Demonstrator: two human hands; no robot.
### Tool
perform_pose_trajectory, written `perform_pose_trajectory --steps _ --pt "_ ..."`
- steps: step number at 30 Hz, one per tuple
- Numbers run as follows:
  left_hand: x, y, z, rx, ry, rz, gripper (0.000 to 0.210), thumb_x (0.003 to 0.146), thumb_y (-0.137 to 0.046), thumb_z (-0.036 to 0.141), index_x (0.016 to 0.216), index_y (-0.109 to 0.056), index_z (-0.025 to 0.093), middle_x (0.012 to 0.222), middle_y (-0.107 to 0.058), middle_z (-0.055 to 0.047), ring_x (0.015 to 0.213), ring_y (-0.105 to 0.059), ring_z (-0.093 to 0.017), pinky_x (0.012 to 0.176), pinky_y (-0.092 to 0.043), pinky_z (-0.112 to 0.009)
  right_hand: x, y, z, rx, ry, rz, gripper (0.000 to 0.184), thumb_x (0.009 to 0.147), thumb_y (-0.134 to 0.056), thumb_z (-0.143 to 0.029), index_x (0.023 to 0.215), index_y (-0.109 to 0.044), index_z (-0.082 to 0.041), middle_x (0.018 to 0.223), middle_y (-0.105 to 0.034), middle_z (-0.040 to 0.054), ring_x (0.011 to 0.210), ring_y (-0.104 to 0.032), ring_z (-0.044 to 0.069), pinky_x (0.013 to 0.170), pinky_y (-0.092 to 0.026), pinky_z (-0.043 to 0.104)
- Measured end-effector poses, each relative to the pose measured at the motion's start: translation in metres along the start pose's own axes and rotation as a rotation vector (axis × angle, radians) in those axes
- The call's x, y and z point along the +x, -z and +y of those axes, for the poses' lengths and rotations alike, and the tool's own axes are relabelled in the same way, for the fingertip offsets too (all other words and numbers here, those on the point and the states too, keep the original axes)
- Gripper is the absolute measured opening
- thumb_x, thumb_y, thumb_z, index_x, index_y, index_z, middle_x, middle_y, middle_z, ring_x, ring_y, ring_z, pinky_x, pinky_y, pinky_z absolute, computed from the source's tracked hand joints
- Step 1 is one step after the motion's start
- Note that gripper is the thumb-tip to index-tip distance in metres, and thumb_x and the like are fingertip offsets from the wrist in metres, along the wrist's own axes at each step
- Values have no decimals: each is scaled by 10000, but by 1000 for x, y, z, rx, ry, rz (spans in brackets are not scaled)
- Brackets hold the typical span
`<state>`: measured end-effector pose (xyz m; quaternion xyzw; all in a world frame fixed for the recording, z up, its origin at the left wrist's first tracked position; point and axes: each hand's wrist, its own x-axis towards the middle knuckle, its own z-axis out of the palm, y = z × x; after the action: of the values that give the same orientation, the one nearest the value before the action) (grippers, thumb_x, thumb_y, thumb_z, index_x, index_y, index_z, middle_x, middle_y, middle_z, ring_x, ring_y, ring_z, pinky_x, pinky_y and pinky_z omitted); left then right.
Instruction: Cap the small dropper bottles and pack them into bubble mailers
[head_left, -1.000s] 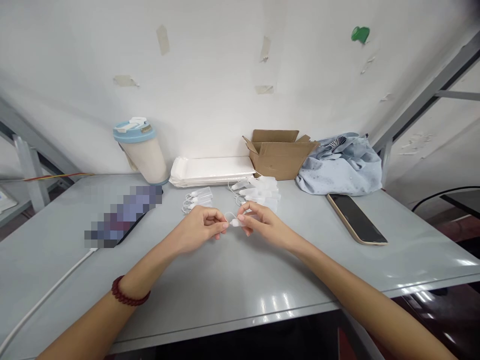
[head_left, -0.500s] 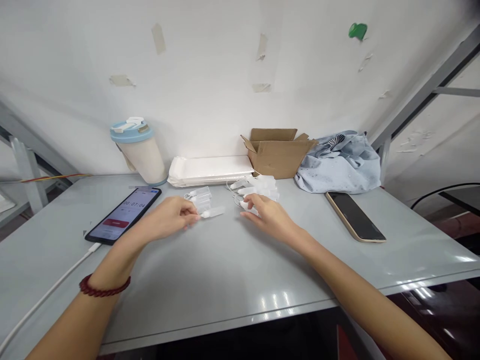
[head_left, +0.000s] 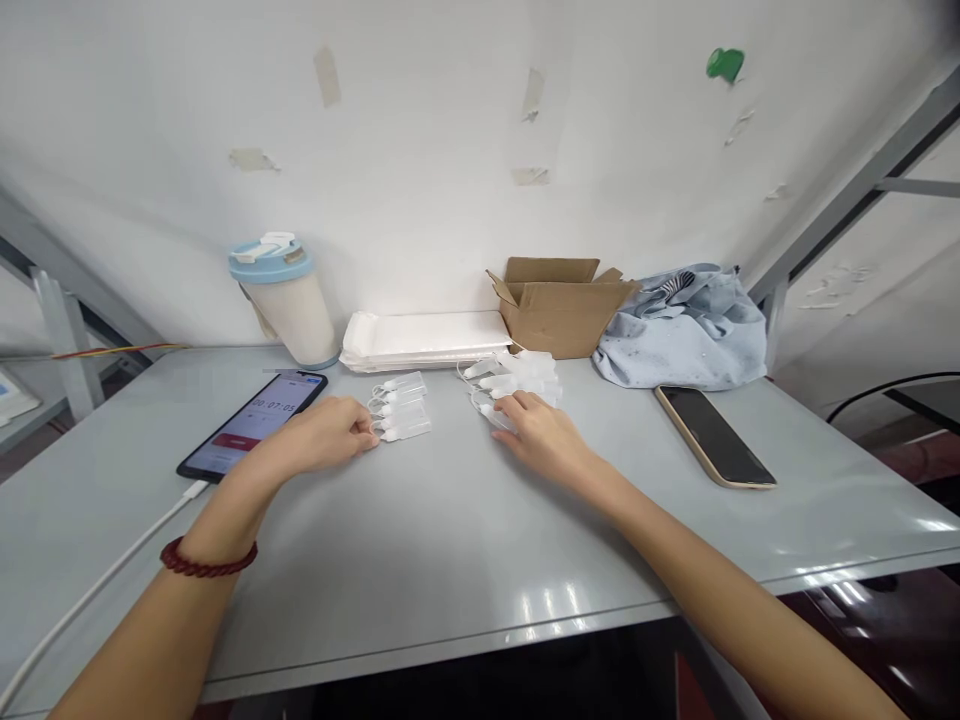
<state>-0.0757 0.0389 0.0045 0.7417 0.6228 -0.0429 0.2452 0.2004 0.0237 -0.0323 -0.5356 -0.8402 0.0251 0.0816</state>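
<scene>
Small translucent plastic tubes (head_left: 405, 430) with white caps and thin white loops lie in a short row left of centre. My left hand (head_left: 337, 432) is closed, thumb and fingertips pinched at the cap end of the nearest tube in that row. Right of centre lies a looser pile of similar tubes (head_left: 532, 368), their white strings tangled on its left side. My right hand (head_left: 546, 435) rests at the near edge of this pile, its curled fingers on another tube (head_left: 495, 415) and partly hiding it.
A lit phone (head_left: 259, 420) with a charging cable lies beside my left forearm; a dark phone (head_left: 712, 435) lies at right. Along the wall stand a blue-lidded cup (head_left: 292, 315), stacked white packets (head_left: 427, 335), an open cardboard box (head_left: 566, 318) and crumpled light-blue cloth (head_left: 682, 335).
My left hand has drawn slightly left and toward me, bringing its tube into line with the row. My right hand stays at the pile, its fingers nearly unmoved.
</scene>
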Motion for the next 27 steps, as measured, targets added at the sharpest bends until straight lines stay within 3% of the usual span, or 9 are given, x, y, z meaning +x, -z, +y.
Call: perform_pose_trajectory --steps 6,11,15,20,27 --pt "2 0 -4 66 12 48 230 718 -467 382 583 -500 199 637 -604 -36 620 -527 -198 563 -347 -289 0 -2 0 47 3 -17 276 886 -532 -191 1159 -513 -153 1139 -608 122 1066 -566 257 730 -453 311" --pt "4 0 -8 98 53 86 225 707 -478 384 599 -545 197 637 -616 -44 624 -552 -216 531 -325 -285 -1 -2 0 166 -24 18 258 894 -490 -200 1145 -516 -147 1159 -613 128 969 -606 234 729 -438 308" --pt "3 1 -11 58 69 167 280 663 -530 386 835 -633 190 794 -679 -66 750 -607 -252 564 -360 -280 -3 -1 0 334 -8 85 236 897 -468 -226 1106 -542 -145 1094 -641 114 897 -606 210 702 -428 298" --pt "-8 -1 5 -25 -13 218 432 709 -509 407 1071 -592 186 805 -689 -40 785 -617 -250 602 -391 -283 -3 1 -1 616 -14 127 218 885 -488 -309 992 -605 -160 769 -629 19 636 -523 130 582 -390 254" --pt "-13 -9 26 -45 -101 188 414 814 -442 472 1085 -578 189 809 -669 -31 737 -610 -218 614 -395 -285 -4 9 -7 863 -80 110 246 884 -496 -363 957 -643 -180 767 -618 2 621 -483 106 578 -385 242"
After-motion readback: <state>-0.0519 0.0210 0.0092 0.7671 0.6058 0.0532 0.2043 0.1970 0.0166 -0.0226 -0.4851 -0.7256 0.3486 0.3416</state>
